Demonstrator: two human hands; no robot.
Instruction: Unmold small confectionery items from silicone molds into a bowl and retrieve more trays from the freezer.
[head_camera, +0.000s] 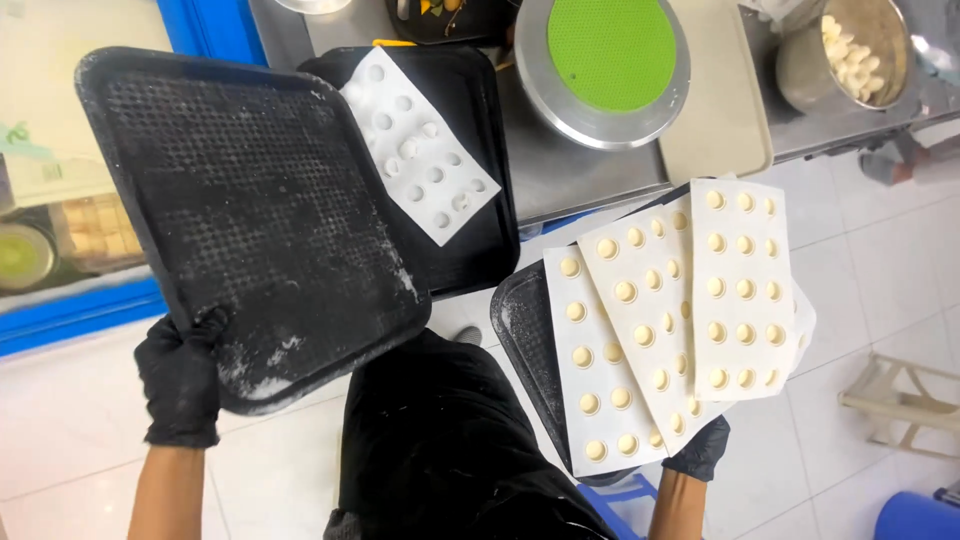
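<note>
Matt, rough, seemingly plastic black tray (250, 210)

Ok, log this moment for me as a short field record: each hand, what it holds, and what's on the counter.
left hand: black-gloved, grips the corner of an empty black tray, tilted, dusted white
right hand: black-gloved, supports a second black tray from below
load: three white sheets of small yellow rounds, fanned and overlapping
counter: third black tray with one white sheet; round pan with green mat; metal pot of pale pieces
</note>
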